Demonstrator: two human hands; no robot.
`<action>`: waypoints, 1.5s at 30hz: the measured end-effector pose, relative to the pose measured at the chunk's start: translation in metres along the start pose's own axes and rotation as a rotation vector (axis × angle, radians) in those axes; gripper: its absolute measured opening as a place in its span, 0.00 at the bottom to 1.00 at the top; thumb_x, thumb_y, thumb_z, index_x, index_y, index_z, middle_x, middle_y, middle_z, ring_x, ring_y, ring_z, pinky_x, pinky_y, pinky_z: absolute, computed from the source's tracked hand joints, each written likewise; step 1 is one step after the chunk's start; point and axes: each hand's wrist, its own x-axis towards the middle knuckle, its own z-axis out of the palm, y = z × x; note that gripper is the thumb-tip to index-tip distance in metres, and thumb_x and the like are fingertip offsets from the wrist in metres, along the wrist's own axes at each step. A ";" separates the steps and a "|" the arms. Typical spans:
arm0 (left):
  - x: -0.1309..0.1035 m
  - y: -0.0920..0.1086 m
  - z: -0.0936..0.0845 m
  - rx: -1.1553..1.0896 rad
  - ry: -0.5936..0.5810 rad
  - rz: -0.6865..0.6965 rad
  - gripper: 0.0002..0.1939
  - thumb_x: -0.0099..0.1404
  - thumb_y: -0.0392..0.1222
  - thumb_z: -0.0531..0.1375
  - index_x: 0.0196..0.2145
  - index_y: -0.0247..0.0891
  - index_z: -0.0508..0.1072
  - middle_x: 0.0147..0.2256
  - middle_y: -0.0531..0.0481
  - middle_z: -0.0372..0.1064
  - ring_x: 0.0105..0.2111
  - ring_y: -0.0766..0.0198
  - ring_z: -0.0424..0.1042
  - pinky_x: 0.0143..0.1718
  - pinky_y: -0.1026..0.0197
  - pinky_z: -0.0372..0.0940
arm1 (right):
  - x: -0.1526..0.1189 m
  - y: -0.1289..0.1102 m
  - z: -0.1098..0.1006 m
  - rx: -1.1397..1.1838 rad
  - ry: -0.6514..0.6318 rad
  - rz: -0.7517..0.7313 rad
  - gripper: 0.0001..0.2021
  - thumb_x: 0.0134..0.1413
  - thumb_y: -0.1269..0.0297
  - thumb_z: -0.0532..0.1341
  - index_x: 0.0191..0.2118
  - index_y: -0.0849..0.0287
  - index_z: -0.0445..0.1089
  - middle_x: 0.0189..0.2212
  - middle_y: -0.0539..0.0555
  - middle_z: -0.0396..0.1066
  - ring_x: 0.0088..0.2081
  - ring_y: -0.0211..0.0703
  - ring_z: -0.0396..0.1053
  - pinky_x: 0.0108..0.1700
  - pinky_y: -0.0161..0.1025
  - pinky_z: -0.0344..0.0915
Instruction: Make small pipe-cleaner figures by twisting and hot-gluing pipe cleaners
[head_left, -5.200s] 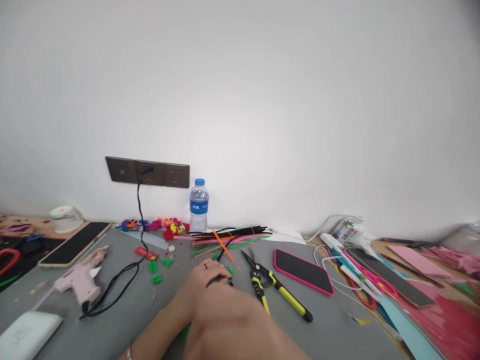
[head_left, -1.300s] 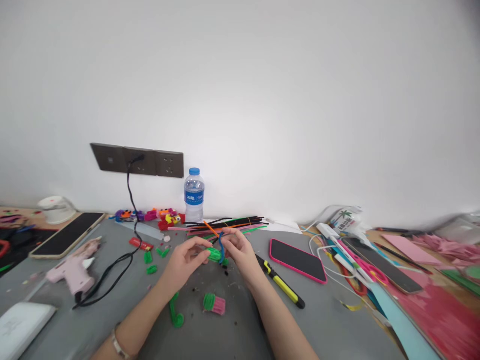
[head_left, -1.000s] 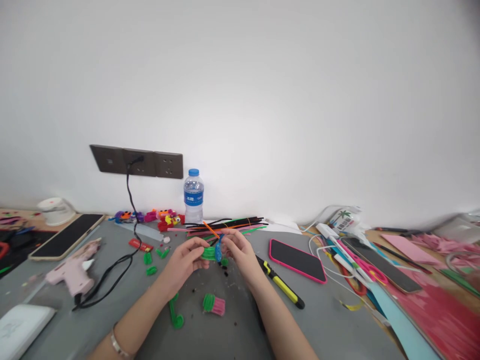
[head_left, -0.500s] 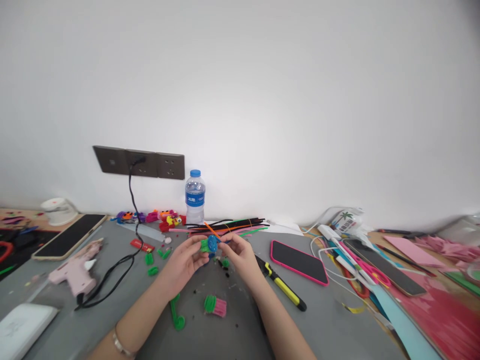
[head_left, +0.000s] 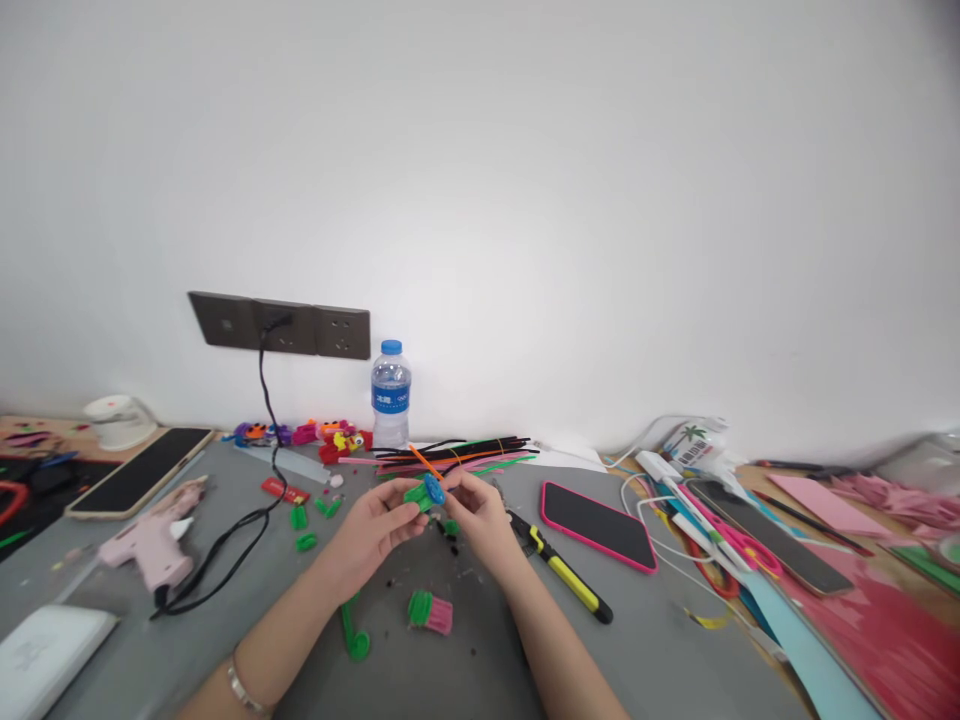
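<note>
Between my hands, above the grey mat (head_left: pixel 480 660), is a small green and blue coiled piece (head_left: pixel 424 493). My left hand (head_left: pixel 373 530) pinches its green part between thumb and fingers. Closed fingertips of my right hand (head_left: pixel 476 515) meet its blue disc on the right side; whether they grip the disc or something thin is too small to tell. Below the hands lie a green and pink bundle (head_left: pixel 430 612) and a green stem with a coiled end (head_left: pixel 354 632). Small green loops (head_left: pixel 299 517) rest left of my left hand.
A water bottle (head_left: pixel 391 395) stands by the wall, near pipe cleaners (head_left: pixel 465 455). To the left are a pink glue gun (head_left: pixel 154 545) with a black cord and a phone (head_left: pixel 142 473). On the right lie a yellow-black tool (head_left: pixel 574 588), a pink-cased phone (head_left: pixel 598 525) and scissors (head_left: pixel 754 550).
The green and blue piece has shifted slightly right and turned, so its green part slants down to the left. My left hand's fingers have moved with it.
</note>
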 end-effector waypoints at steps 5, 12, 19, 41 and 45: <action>0.001 0.000 0.001 -0.001 0.009 0.034 0.14 0.49 0.39 0.72 0.34 0.35 0.76 0.27 0.52 0.73 0.27 0.69 0.72 0.33 0.66 0.68 | -0.001 0.003 0.000 -0.020 -0.037 0.023 0.12 0.50 0.55 0.63 0.27 0.59 0.67 0.23 0.47 0.62 0.22 0.34 0.53 0.24 0.32 0.50; 0.002 0.000 0.001 0.005 0.066 0.108 0.12 0.50 0.39 0.71 0.31 0.35 0.74 0.28 0.52 0.74 0.28 0.67 0.73 0.34 0.65 0.69 | -0.002 0.000 0.000 -0.057 -0.064 0.042 0.13 0.51 0.53 0.62 0.29 0.58 0.68 0.22 0.47 0.61 0.22 0.34 0.53 0.25 0.33 0.52; 0.003 -0.001 0.000 0.039 0.181 0.192 0.16 0.48 0.42 0.72 0.32 0.36 0.74 0.27 0.54 0.73 0.29 0.65 0.74 0.36 0.63 0.70 | -0.002 -0.003 0.002 -0.116 -0.038 0.053 0.13 0.51 0.53 0.62 0.27 0.58 0.67 0.22 0.47 0.62 0.23 0.35 0.56 0.26 0.33 0.54; 0.008 -0.004 -0.011 0.433 0.220 0.447 0.14 0.49 0.41 0.69 0.27 0.40 0.65 0.32 0.54 0.67 0.34 0.62 0.71 0.37 0.62 0.65 | -0.011 -0.015 0.004 -0.572 -0.005 -0.223 0.04 0.56 0.69 0.56 0.33 0.56 0.67 0.28 0.50 0.68 0.25 0.38 0.61 0.29 0.34 0.59; 0.010 -0.006 -0.014 0.489 0.211 0.478 0.12 0.51 0.39 0.67 0.28 0.40 0.65 0.32 0.54 0.66 0.33 0.62 0.70 0.36 0.62 0.64 | -0.011 -0.013 0.003 -0.602 -0.014 -0.242 0.04 0.56 0.69 0.58 0.33 0.56 0.69 0.28 0.50 0.70 0.24 0.38 0.62 0.30 0.35 0.60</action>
